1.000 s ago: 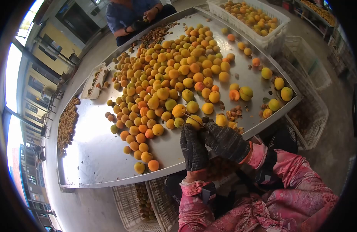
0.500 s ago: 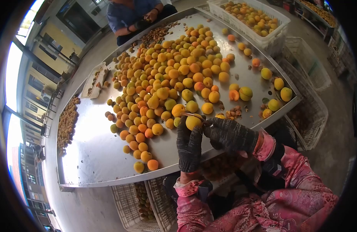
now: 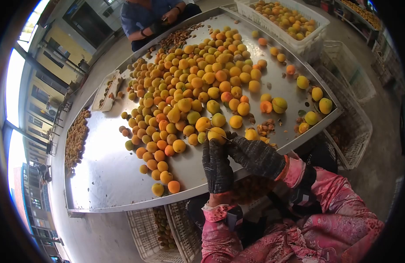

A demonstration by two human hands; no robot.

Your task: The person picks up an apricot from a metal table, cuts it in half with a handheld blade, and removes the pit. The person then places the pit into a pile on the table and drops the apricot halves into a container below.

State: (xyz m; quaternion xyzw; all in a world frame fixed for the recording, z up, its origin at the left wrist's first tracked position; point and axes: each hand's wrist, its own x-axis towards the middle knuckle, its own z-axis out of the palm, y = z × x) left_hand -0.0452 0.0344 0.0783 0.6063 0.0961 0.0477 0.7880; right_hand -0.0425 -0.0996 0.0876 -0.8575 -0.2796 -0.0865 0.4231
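Left hand (image 3: pixel 218 165), in a dark glove, is curled shut around an apricot (image 3: pixel 217 133) at the near edge of the tabletop (image 3: pixel 106 175); only the top of the fruit shows above the fingertips. Right hand (image 3: pixel 256 157), also gloved, is curled with its fingertips against the apricot's right side. A thin blade-like line crosses the fruit, but I cannot tell what the right hand grips.

Half a second ago the apricot sat more exposed between the fingers. Now both hands close in tighter over it, and the right wrist is pulled in slightly.

- Pile of apricots (image 3: pixel 193 83): at 12 o'clock from the hands.
- Small heap of pits (image 3: pixel 266 127): just beside the hands at 1 o'clock.
- White crate (image 3: pixel 316 37): holds fruit, far off at 1 o'clock.
- Another person (image 3: pixel 145 17): at 11 o'clock, at the far end.
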